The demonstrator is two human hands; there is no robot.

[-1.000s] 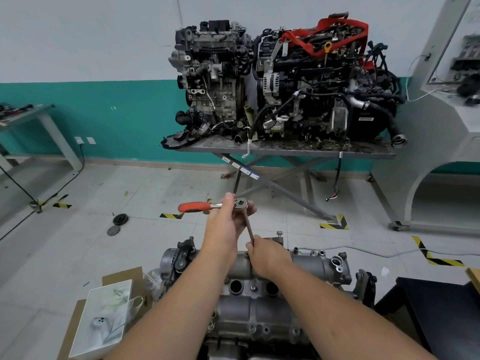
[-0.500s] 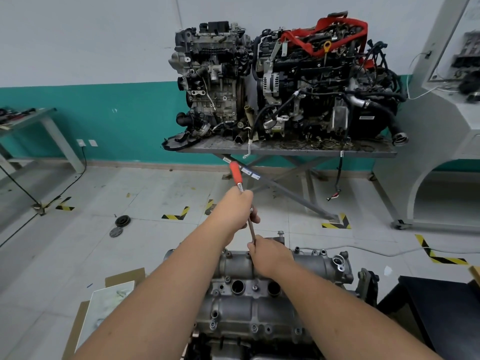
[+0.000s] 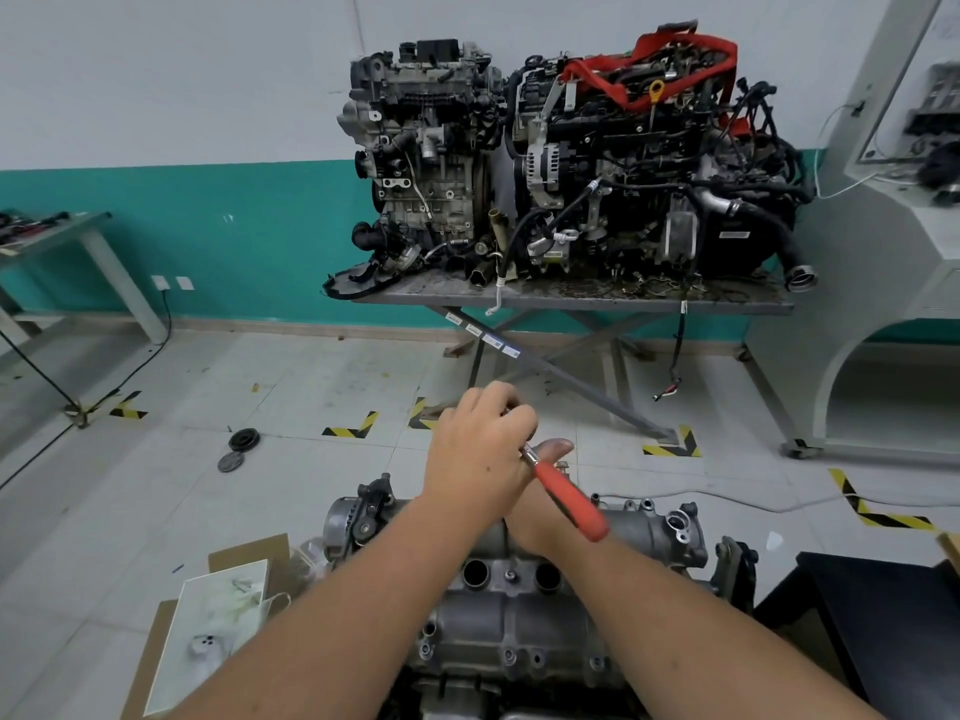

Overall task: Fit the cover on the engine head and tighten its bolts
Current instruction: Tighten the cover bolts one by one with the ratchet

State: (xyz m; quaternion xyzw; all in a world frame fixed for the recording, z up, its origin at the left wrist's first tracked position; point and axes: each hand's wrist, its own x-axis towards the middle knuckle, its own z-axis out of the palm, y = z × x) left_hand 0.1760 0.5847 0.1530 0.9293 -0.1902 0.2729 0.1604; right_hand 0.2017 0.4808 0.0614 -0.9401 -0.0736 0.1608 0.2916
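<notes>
Cover (image 3: 519,615) of grey cast metal sits on the engine head at the bottom middle of the view, with two round wells and small bolts (image 3: 510,575) showing on its top face. Just beyond the wells, the left hand (image 3: 480,454) curls around the head end of a ratchet wrench (image 3: 569,498) — its red grip slants down and to the right, across the right hand (image 3: 540,517). That hand sits low against the far edge of the cover, mostly hidden behind the left one, thumb sticking up; whether it grips anything I cannot tell. Left of the cover lies an open cardboard box (image 3: 208,615). Far behind the cover, a metal desk (image 3: 571,298) carries two engines (image 3: 571,163); white stickers line its brace — too small to read.
</notes>
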